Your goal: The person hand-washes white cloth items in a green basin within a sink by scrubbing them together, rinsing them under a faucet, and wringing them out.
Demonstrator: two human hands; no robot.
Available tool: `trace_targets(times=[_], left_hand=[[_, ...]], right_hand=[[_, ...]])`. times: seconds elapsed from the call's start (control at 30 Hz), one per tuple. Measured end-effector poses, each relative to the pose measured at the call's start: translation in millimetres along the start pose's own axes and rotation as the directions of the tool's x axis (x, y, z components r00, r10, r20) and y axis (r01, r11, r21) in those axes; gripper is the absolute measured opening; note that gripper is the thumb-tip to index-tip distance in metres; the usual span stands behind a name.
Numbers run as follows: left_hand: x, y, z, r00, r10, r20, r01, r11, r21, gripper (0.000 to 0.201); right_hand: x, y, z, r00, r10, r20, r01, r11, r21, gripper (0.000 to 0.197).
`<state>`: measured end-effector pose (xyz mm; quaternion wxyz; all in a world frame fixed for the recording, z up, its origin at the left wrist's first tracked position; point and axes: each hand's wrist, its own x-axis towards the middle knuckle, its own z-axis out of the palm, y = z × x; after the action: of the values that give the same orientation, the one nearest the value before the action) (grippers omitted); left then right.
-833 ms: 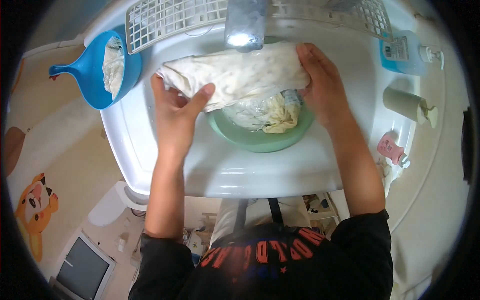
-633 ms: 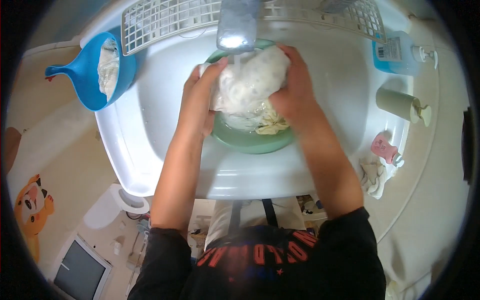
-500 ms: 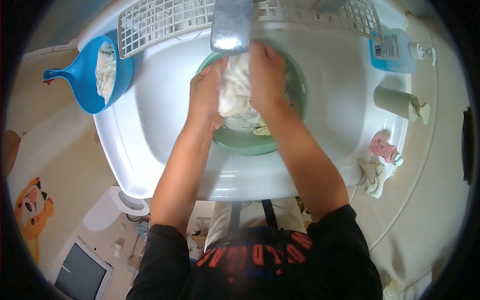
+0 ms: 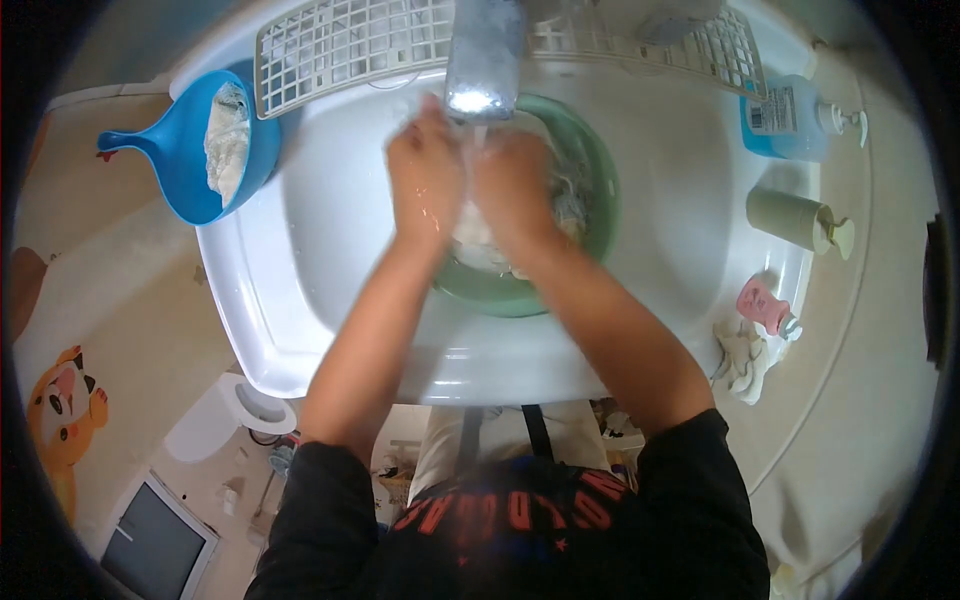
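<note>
My left hand [image 4: 424, 180] and my right hand [image 4: 512, 178] are close together under the tap, over a green basin [image 4: 608, 200] in the sink. Both look curled round a wet white cloth [image 4: 478, 248], which shows between and below them; motion blurs the fingers. Water runs from the broad metal tap [image 4: 484, 70] onto the hands, and drops glisten on the left one. Some of the cloth lies in the basin, with sheer, greyish material beside my right hand.
On the sink's left rim, a blue ladle-like scoop [image 4: 185, 180] holds another whitish cloth [image 4: 228, 145]. White grid racks [image 4: 350, 45] span the back. Along the right edge are a blue soap bottle [image 4: 785, 118], a pale pump bottle [image 4: 790, 218], a pink bottle [image 4: 762, 305] and a crumpled cloth [image 4: 742, 362].
My hands have come closer together, and less of the white cloth shows between them. It hung bunched between both hands before. The whole view has shifted slightly.
</note>
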<state>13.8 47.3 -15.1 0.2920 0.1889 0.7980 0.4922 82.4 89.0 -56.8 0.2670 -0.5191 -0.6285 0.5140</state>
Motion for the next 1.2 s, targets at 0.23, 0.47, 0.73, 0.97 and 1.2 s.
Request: trace_targets(times=[0.23,0.47,0.73,0.97,1.2], left_hand=[[22.3,-7.3,-14.1,0.996,-0.090,-0.029,0.088,0.995,-0.039,0.048],[-37.0,-7.7,-13.7,0.995,0.055,-0.088,-0.074,0.972,-0.224,0.024],[-22.5,-15.0,-82.9,0.958,0.260,-0.124,-0.250,0.964,0.089,0.030],[-18.3,-8.5,-66.1,0.967,0.220,-0.126,-0.222,0.975,-0.004,0.035],[-30.1,-2.4,-19.8,0.960,-0.042,0.277,0.154,0.905,-0.397,0.033]], right_hand=[[-24.9,-13.0,14.4,0.998,0.057,-0.018,-0.058,0.998,-0.007,0.036],[24.9,-17.6,-15.8,0.959,0.278,0.059,-0.276,0.857,0.435,0.044],[22.7,-34.9,-94.5,0.931,-0.007,0.364,0.066,0.986,-0.150,0.042],[23.9,-27.0,-112.7,0.967,-0.095,0.238,0.147,0.967,-0.208,0.036],[-14.6,-54.1,-90.4,0.964,-0.106,0.242,0.092,0.993,0.070,0.027]])
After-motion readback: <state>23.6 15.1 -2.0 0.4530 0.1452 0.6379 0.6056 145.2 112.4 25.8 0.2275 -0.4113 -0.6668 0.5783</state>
